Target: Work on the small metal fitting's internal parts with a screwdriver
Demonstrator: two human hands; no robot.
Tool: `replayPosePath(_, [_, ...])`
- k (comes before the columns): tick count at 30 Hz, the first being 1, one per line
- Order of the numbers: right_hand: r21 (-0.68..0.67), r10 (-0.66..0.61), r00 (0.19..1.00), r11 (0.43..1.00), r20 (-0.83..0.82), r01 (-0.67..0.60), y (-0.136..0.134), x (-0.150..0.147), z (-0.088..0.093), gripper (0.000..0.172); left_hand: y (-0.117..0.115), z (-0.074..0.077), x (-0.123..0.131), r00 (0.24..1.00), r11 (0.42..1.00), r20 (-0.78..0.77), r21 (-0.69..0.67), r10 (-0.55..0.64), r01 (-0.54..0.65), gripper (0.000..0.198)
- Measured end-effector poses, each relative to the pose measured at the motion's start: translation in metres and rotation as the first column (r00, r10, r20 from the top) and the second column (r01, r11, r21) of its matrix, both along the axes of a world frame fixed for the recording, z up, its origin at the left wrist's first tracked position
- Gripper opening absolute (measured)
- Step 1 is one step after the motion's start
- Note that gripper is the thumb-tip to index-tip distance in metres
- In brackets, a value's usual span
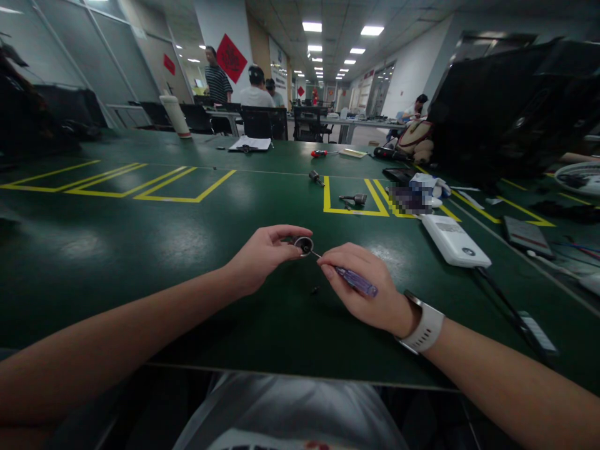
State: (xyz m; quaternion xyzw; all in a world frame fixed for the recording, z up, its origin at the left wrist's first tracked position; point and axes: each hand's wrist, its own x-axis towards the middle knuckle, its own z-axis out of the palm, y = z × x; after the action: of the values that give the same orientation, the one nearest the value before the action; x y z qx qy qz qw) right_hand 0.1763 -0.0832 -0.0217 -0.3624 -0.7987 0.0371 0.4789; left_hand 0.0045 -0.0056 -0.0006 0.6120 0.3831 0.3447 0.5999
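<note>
My left hand (pixel 262 253) pinches a small round metal part (pixel 304 245) just above the green table (pixel 140 250), its fingers closed round the rim. My right hand (pixel 363 287) grips a small screwdriver with a purple handle (pixel 356 281); its thin tip reaches into the round part. A tiny dark piece, perhaps a screw (pixel 314 290), lies on the table just below the two hands. A white watch sits on my right wrist.
A white power bank (pixel 454 240) with a cable lies to the right. Metal parts (pixel 355 199) sit in a yellow-taped box, another (pixel 316 178) beside it. A red screwdriver (pixel 319 153), papers (pixel 250 144), a white cup (pixel 175 115) and a black bag (pixel 510 106) stand farther back. People are at distant desks.
</note>
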Motion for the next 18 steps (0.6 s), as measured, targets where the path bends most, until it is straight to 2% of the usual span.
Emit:
replayPosePath(10, [-0.01, 0.015, 0.998, 1.0, 0.068, -0.015, -0.0019, -0.0016, 0.0004, 0.017, -0.0024, -0.0004, 0.0017, 1.0, 1.0, 0.029, 0.014, 0.011, -0.011, 0.027])
replayPosePath(18, [0.005, 0.007, 0.999, 1.0, 0.034, -0.007, -0.0038, -0.0038, 0.0019, 0.015, -0.0025, -0.0014, 0.0029, 0.996, 0.999, 0.074, 0.002, 0.045, -0.046, 0.023])
